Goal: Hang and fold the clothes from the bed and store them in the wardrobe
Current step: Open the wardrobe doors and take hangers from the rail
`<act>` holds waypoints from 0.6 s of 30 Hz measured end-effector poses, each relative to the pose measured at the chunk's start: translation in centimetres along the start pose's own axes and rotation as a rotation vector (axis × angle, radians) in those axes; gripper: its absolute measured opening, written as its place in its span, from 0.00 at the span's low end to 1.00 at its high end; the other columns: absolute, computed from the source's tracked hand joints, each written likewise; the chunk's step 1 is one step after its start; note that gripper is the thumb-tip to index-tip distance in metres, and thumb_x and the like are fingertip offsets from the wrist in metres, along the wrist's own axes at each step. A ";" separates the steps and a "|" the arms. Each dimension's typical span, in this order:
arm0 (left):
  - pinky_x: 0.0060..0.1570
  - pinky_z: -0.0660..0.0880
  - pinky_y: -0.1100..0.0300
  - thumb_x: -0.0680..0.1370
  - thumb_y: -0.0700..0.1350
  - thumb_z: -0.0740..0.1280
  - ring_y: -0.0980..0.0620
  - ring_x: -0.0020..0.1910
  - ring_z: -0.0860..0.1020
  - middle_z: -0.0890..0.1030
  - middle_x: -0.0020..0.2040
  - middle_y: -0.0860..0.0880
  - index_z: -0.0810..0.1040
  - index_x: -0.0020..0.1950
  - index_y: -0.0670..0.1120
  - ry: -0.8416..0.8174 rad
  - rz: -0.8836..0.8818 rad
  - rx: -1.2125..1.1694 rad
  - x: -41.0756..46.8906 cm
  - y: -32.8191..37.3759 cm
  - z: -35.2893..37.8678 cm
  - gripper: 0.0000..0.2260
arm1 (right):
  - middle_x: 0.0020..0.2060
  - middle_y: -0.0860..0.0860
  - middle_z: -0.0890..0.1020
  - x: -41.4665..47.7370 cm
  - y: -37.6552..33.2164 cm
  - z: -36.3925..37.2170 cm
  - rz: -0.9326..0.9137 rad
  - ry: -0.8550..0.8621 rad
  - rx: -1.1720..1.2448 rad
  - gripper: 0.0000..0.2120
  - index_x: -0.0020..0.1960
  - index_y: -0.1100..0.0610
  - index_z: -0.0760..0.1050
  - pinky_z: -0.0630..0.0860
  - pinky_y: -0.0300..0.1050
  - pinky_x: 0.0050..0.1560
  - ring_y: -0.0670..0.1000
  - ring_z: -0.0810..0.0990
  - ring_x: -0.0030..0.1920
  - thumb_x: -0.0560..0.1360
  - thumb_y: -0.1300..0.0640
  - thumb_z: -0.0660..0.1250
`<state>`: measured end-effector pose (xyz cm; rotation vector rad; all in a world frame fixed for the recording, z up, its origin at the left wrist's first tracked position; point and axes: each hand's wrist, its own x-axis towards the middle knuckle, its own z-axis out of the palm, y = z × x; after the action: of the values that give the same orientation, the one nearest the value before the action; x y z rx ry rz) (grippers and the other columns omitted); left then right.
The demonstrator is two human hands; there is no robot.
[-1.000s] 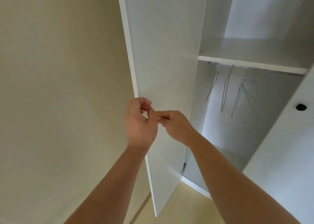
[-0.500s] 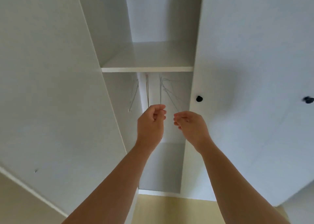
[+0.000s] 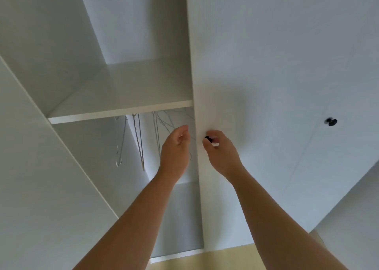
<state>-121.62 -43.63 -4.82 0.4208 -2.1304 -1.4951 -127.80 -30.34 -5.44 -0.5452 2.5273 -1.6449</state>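
- Left of the knob (image 3: pixel 207 139), wire hangers (image 3: pixel 139 144) hang bare under the shelf (image 3: pixel 121 114), ready for clothes; none are in view.
- Just left of it, the left grip (image 3: pixel 174 148) hovers loosely curled and empty.
- On it, the right grip (image 3: pixel 221 152) pinches, likely to swing the door (image 3: pixel 266 85) wide.

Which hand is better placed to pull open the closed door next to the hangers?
Right. The right hand pinches the black knob; the left hand hangs empty before the hangers.
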 end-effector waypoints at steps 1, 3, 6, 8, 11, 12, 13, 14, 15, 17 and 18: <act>0.64 0.72 0.62 0.84 0.53 0.59 0.58 0.65 0.76 0.78 0.65 0.60 0.74 0.71 0.56 -0.021 -0.003 -0.024 0.7 -0.1 0.0 0.16 | 0.56 0.44 0.79 0.2 -0.1 0.5 -0.003 -0.014 -0.026 0.14 0.67 0.50 0.74 0.70 0.33 0.50 0.48 0.79 0.55 0.83 0.50 0.61; 0.66 0.73 0.57 0.83 0.53 0.60 0.58 0.64 0.77 0.80 0.64 0.58 0.77 0.68 0.57 -0.054 -0.037 -0.118 1.9 -0.3 0.1 0.15 | 0.53 0.44 0.79 0.4 -0.2 1.3 0.004 -0.009 -0.060 0.12 0.64 0.51 0.76 0.67 0.28 0.45 0.47 0.78 0.53 0.84 0.52 0.58; 0.58 0.77 0.61 0.84 0.48 0.58 0.56 0.58 0.82 0.85 0.55 0.54 0.81 0.58 0.55 -0.163 -0.027 -0.308 3.0 -0.7 0.4 0.12 | 0.51 0.43 0.79 0.2 -0.3 1.8 0.048 0.057 -0.050 0.13 0.61 0.50 0.78 0.69 0.34 0.47 0.46 0.76 0.50 0.85 0.54 0.55; 0.54 0.79 0.62 0.85 0.48 0.57 0.52 0.56 0.84 0.86 0.54 0.50 0.82 0.58 0.50 -0.219 -0.042 -0.428 3.8 -1.0 0.5 0.14 | 0.50 0.44 0.80 0.1 -0.2 1.8 0.078 0.084 -0.065 0.14 0.59 0.50 0.79 0.69 0.39 0.48 0.47 0.76 0.47 0.84 0.54 0.55; 0.52 0.80 0.62 0.86 0.53 0.55 0.50 0.55 0.84 0.87 0.53 0.47 0.83 0.56 0.48 -0.267 -0.128 -0.493 4.3 -1.0 0.5 0.19 | 0.47 0.44 0.81 -0.6 -0.3 1.8 0.113 0.112 -0.080 0.13 0.57 0.48 0.80 0.70 0.39 0.45 0.46 0.78 0.44 0.83 0.54 0.56; 0.51 0.80 0.63 0.86 0.54 0.54 0.50 0.54 0.85 0.87 0.52 0.47 0.84 0.54 0.48 -0.289 -0.162 -0.497 4.2 -1.0 0.6 0.20 | 0.47 0.43 0.81 -1.1 -0.3 1.8 0.123 0.125 -0.076 0.13 0.56 0.48 0.80 0.71 0.39 0.45 0.46 0.78 0.46 0.83 0.54 0.56; 0.49 0.80 0.62 0.86 0.55 0.55 0.49 0.53 0.85 0.87 0.52 0.47 0.85 0.52 0.48 -0.319 -0.195 -0.504 3.9 -1.1 0.8 0.21 | 0.46 0.43 0.81 -1.6 -0.2 1.8 0.131 0.138 -0.074 0.13 0.56 0.48 0.80 0.71 0.39 0.45 0.46 0.79 0.46 0.83 0.54 0.56; 0.49 0.80 0.60 0.85 0.56 0.55 0.49 0.53 0.85 0.87 0.51 0.46 0.86 0.49 0.48 -0.349 -0.225 -0.508 3.4 -1.3 1.2 0.22 | 0.45 0.42 0.81 -2.2 -0.3 1.7 0.137 0.150 -0.076 0.13 0.55 0.48 0.80 0.71 0.39 0.45 0.46 0.79 0.47 0.83 0.53 0.57; 0.51 0.80 0.56 0.85 0.56 0.56 0.49 0.53 0.85 0.87 0.51 0.45 0.87 0.46 0.47 -0.369 -0.249 -0.511 2.8 -1.4 1.6 0.22 | 0.44 0.41 0.81 -2.9 -0.3 1.5 0.142 0.165 -0.079 0.12 0.55 0.47 0.80 0.71 0.37 0.45 0.44 0.79 0.46 0.83 0.52 0.58; 0.56 0.80 0.47 0.83 0.57 0.59 0.48 0.52 0.84 0.86 0.51 0.44 0.86 0.43 0.49 -0.370 -0.272 -0.486 1.2 -1.5 2.3 0.20 | 0.41 0.39 0.81 -4.3 -0.1 1.0 0.145 0.201 -0.086 0.09 0.53 0.46 0.80 0.71 0.34 0.42 0.41 0.79 0.44 0.82 0.50 0.60; 0.55 0.81 0.48 0.83 0.56 0.60 0.48 0.53 0.84 0.86 0.52 0.42 0.87 0.43 0.50 -0.370 -0.274 -0.489 0.3 -1.4 2.5 0.19 | 0.40 0.38 0.80 -5.1 -0.1 0.7 0.148 0.216 -0.090 0.08 0.51 0.45 0.80 0.70 0.33 0.40 0.40 0.79 0.41 0.81 0.50 0.61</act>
<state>-123.28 -42.27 -6.74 0.2773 -1.9154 -2.3285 -122.82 -29.28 -6.30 -0.1887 2.7270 -1.6239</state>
